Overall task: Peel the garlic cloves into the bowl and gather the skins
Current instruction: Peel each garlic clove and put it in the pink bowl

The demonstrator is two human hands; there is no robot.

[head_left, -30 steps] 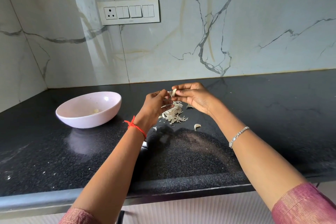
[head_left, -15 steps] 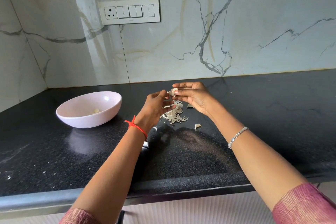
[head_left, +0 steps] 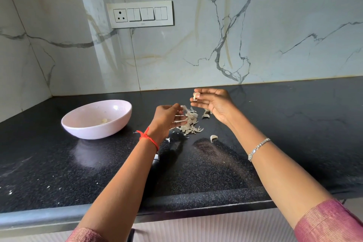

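Marble wall (head_left: 196,45) at the back, black table (head_left: 294,124) in front of it, speckled with small white flecks near the front left. Switch panel (head_left: 140,14) was on the wall, upper left. Pink bowl (head_left: 78,129) sat on the table, left of both hands, with one peeled clove (head_left: 104,121) lying inside near the bottom. Both forearms reached in from the near edge, pink sleeves (head_left: 330,222) at the bottom corners. Left hand (head_left: 167,117) hung low over the left edge of the skins, fingers (head_left: 179,122) loosely curled, a flake of skin right at the tips; couldn't tell whether it was pinched or just lying behind them. Right hand (head_left: 218,104) was raised above the table, behind and to the right of the pile, thumb and forefinger pinching a garlic clove (head_left: 196,96), other fingers slightly bent. Skins (head_left: 191,124) lay in a loose pile on the table between the two hands, well right of the bowl. One loose clove (head_left: 213,138) lay on the table just in front of the pile, another piece (head_left: 205,114) under the right hand. Red thread (head_left: 149,138) on the left wrist, silver bracelet (head_left: 258,148) on the right.
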